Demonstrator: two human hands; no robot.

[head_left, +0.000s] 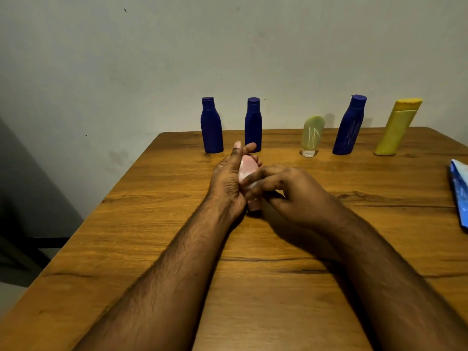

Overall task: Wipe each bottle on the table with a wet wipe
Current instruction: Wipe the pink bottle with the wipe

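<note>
One bottle is in work: a small pink bottle [247, 171] is held near the desk's centre, gripped in the left hand [229, 178] w/ thumb and fingers curled round its far end, cap end pointing toward the viewer. The right hand [286, 191] is closed over the bottle's near half, fingers bunched; a pale bit between its fingertips may be the wet wipe [254, 184], but it's too small and blurred to be sure. So my read is step = wiping the pink one, mid-rub. Five more stand in a row along the far edge, approx left to right: a blue bottle [211, 126], a second blue bottle [253, 125] just behind the left hand, a pale green tube [311, 135] standing on its white cap, a third blue bottle [349, 126], and a yellow bottle [396, 127]. Can't tell from here which of those are already wiped; none looks visibly wet. At the right edge lies a blue-and-white packet [459, 191], prob. the wipes pack, partly cut off. The desk [253, 274] is wood-grain, warm brown, w/ dark knots. Behind it a plain pale wall [228, 46] w/ a few marks; dim room, dark floor area at left.
</note>
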